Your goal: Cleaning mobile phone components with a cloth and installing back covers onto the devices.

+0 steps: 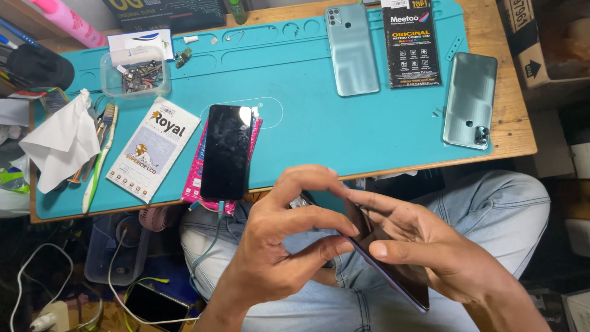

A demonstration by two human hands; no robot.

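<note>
Covering a wooden bench [510,123], one teal mat [307,123], two green phone backs [351,49], both hands, left hand [276,246] and right hand [430,246], pinching one dark phone [393,258].

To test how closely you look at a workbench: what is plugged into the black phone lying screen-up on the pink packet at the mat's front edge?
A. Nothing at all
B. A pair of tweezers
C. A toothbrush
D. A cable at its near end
D: a bluish cable runs from the near end of the black phone, which lies on the pink packet, and hangs down past the edge of the teal mat.
</note>
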